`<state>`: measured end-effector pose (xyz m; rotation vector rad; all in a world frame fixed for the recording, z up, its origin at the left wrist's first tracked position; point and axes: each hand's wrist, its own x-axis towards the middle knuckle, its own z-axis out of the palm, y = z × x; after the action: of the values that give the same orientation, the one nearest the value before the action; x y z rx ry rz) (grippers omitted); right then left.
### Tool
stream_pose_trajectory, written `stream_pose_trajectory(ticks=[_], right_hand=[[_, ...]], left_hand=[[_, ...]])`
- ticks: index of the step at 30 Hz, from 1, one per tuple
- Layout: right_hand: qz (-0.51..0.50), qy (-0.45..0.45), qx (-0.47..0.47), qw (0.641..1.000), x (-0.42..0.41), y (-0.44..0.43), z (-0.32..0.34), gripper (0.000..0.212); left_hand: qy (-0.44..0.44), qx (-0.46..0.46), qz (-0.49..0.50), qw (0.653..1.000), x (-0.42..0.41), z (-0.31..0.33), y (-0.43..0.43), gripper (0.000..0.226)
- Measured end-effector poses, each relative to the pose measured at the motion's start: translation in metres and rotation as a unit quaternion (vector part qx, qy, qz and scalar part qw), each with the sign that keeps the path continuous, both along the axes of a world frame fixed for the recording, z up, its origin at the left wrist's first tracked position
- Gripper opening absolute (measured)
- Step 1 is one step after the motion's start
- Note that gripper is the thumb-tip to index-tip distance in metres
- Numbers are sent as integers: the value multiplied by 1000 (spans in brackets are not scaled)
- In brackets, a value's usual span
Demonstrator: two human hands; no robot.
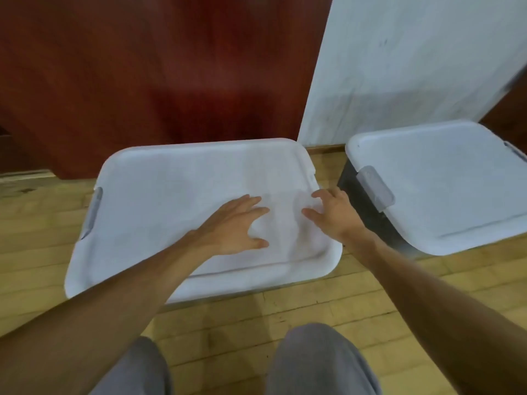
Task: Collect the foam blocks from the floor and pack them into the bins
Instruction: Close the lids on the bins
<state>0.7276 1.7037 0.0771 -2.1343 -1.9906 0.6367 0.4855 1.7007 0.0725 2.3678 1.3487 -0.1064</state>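
No foam blocks in view. We judge any packed ones are inside the bins, but the lids hide the contents, so we can't confirm.

Landmark: near bin lid, white, flat, rounded corners, sitting on its bin on the wood floor. Everything below is relative to it.

- Our left hand lies flat on the lid, right of its centre, fingers spread, holding nothing.
- Our right hand sits at the lid's right edge, fingers splayed wide and curled slightly over the rim, also empty.
- Grey latch on the lid's left end; the right-end latch is under or beside our right hand, can't tell if it's clipped.
- Second bin just right of the lid, close but apart, lid on, grey latch facing us.
- White panel leans behind, up and right of the lid; red-brown wall directly behind.
- Our knees are below the lid's near edge.

Handling judgement: the lid is thin plastic, light, somewhat flexy, smooth and likely a bit slippery under flat palms. Press near the rim and corners, not mid-panel, to seat it. To lift the bin, take the ends under the latches. Foam load should be light, so the bin may slide on the floor when pushed.
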Motion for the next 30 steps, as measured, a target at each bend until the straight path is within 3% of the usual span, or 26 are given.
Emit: stream_pose_trajectory(ticks=[4, 6, 11, 19, 25, 30], right_hand=[[-163, 126, -104, 973, 16, 6, -28, 103], [-192, 167, -146, 956, 19, 11, -29, 112], [-241, 252, -138, 927, 18, 12, -33, 106], [-218, 255, -8, 942, 10, -1, -34, 85], [-188, 166, 47, 967, -3, -9, -35, 61], [-158, 96, 51, 981, -6, -7, -35, 57]], left_hand=[[44, -41, -12, 998, 8, -18, 12, 91], [41, -42, -7, 998, 9, -19, 15, 92], [32, -37, 9, 999, 12, -19, 15, 92], [29, -33, 11, 999, 9, -22, 14, 88], [32, -25, 6, 999, 7, -20, 9, 87], [23, -32, 10, 999, 5, -22, 10, 88]])
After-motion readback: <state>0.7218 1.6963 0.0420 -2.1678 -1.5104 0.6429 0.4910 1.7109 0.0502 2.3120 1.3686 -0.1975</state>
